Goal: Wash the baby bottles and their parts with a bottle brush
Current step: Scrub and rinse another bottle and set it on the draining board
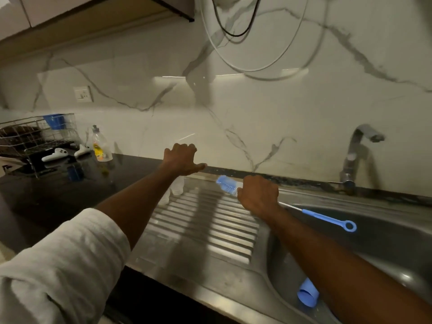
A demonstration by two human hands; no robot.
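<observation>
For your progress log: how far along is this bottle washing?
Done: nothing visibly; tap shows no water.
In hand: the right hand grips the brush over the drainboard; the left hand reaches beyond a clear bottle, holding nothing.
Left: soap untouched on the counter; bottle and blue cap in the sink still need scrubbing.

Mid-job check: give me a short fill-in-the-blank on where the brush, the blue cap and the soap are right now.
1. The right hand grips the bottle brush just below its ____.
2. The blue cap lies inside the ____.
3. The dish soap bottle stands next to the wire ____ on the counter.

Missing words: bristles; sink; rack
</observation>
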